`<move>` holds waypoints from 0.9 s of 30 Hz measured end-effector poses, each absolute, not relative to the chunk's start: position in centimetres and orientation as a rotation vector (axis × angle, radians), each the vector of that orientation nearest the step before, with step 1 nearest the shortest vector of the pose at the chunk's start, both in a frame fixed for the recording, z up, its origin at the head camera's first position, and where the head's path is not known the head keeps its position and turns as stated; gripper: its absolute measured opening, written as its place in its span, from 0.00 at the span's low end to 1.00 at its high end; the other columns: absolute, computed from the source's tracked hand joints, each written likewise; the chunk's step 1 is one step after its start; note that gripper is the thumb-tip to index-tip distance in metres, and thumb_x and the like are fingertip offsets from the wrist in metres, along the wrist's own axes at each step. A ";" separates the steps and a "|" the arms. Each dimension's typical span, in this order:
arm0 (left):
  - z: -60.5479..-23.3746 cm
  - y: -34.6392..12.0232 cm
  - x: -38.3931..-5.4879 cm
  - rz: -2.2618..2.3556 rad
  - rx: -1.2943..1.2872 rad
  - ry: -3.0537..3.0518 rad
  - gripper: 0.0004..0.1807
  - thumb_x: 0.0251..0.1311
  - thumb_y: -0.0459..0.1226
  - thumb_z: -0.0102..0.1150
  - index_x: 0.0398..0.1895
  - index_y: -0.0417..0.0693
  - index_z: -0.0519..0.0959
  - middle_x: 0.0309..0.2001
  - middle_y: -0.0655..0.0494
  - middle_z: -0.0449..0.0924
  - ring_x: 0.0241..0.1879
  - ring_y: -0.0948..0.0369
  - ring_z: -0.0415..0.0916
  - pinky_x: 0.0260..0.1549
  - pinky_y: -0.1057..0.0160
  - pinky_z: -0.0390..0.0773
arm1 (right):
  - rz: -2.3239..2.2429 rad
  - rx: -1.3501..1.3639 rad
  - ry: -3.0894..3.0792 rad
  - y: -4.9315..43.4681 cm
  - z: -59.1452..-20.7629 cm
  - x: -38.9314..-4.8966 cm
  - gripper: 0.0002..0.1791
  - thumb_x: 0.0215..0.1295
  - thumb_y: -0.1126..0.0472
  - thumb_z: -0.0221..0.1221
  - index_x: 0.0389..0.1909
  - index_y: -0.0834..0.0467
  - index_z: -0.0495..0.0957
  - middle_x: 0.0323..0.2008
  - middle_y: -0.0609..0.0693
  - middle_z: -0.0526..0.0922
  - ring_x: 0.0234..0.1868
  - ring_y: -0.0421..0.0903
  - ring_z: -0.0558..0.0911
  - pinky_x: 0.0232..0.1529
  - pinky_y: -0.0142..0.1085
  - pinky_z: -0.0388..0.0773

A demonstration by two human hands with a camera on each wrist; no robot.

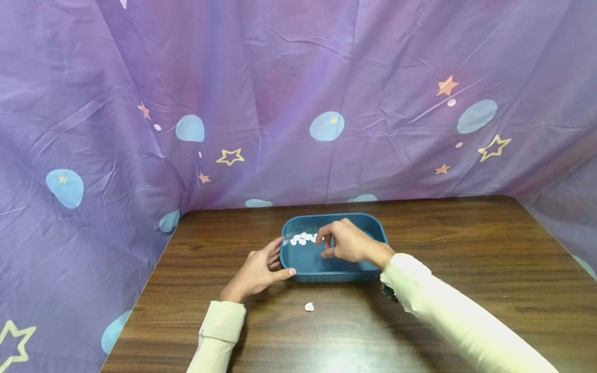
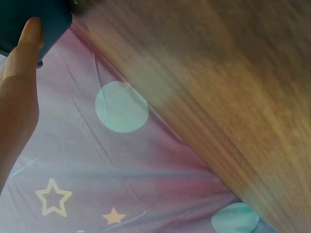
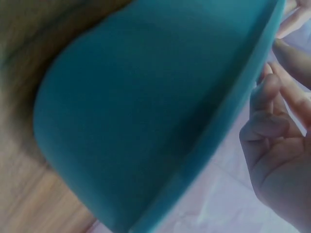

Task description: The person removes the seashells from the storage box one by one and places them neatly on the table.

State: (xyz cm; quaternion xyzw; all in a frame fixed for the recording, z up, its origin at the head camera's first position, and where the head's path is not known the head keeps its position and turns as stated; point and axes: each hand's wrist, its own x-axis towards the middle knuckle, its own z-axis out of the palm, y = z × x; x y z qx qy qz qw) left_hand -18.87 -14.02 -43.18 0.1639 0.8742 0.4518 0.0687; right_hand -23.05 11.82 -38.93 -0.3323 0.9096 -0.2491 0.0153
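Left hand [image 1: 254,272] is touching the blue oblong plastic bin's [image 1: 336,277] left end, thumb and fingers spread. Small round white pieces [image 1: 302,242] are lying strung out lengthwise inside; a loose white piece [image 1: 309,306] is sitting in front of the bin. Right hand [image 1: 350,243] is hovering nearer the row, just right of it; I'm seeing index and thumb bent, apart.

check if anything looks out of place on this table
One small white piece lies alone on the wood-grain table, just on the near side of the blue bin. It stands out because the other white pieces in view lie grouped inside the bin.
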 end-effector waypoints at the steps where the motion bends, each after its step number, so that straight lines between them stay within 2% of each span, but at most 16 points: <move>1: -43.2 -14.0 -18.9 1.362 0.496 2.633 0.49 0.55 0.42 0.74 0.76 0.37 0.59 0.69 0.32 0.69 0.62 0.42 0.78 0.62 0.50 0.80 | -0.763 -1.022 2.815 11.9 -38.8 -23.2 0.12 0.51 0.62 0.75 0.37 0.53 0.86 0.22 0.39 0.84 0.21 0.31 0.75 0.31 0.27 0.78; 6: -43.1 -14.0 -18.9 1.350 0.503 2.637 0.49 0.55 0.43 0.74 0.76 0.37 0.59 0.69 0.32 0.69 0.61 0.43 0.78 0.63 0.50 0.80 | -0.700 -0.992 2.763 12.4 -38.3 -24.0 0.11 0.51 0.63 0.75 0.36 0.53 0.86 0.24 0.42 0.85 0.24 0.34 0.78 0.29 0.28 0.78; 15: -43.1 -14.0 -18.8 1.337 0.496 2.642 0.49 0.55 0.44 0.74 0.76 0.38 0.59 0.69 0.33 0.68 0.61 0.43 0.79 0.63 0.50 0.80 | -0.526 -0.963 2.676 12.6 -37.6 -25.2 0.15 0.52 0.61 0.75 0.42 0.54 0.87 0.28 0.44 0.86 0.30 0.36 0.80 0.37 0.33 0.83; 18: -43.1 -14.1 -18.8 1.312 0.489 2.645 0.49 0.56 0.46 0.73 0.77 0.40 0.58 0.69 0.34 0.68 0.61 0.44 0.79 0.66 0.48 0.77 | -0.461 -0.950 2.653 12.7 -37.3 -25.6 0.17 0.53 0.60 0.75 0.44 0.54 0.87 0.28 0.43 0.86 0.29 0.36 0.80 0.36 0.32 0.82; 19: -43.1 -14.1 -18.9 1.303 0.490 2.649 0.49 0.56 0.46 0.73 0.77 0.40 0.58 0.69 0.34 0.68 0.61 0.45 0.79 0.70 0.47 0.73 | -0.446 -0.948 2.648 12.7 -37.2 -25.7 0.17 0.53 0.59 0.75 0.44 0.54 0.87 0.28 0.43 0.86 0.29 0.37 0.80 0.35 0.32 0.82; 22: -43.1 -14.1 -18.9 1.293 0.492 2.653 0.49 0.56 0.46 0.73 0.77 0.40 0.58 0.69 0.34 0.68 0.61 0.45 0.79 0.70 0.46 0.72 | -0.408 -0.932 2.641 12.7 -37.0 -26.2 0.17 0.53 0.59 0.75 0.45 0.55 0.86 0.28 0.43 0.86 0.29 0.37 0.80 0.34 0.31 0.81; 27: -43.2 -14.1 -18.9 1.311 0.495 2.648 0.50 0.55 0.46 0.73 0.77 0.39 0.58 0.69 0.33 0.68 0.62 0.44 0.78 0.65 0.49 0.78 | -0.327 -0.917 2.635 12.3 -36.9 -26.9 0.19 0.54 0.57 0.74 0.48 0.55 0.85 0.31 0.45 0.87 0.31 0.38 0.81 0.35 0.31 0.83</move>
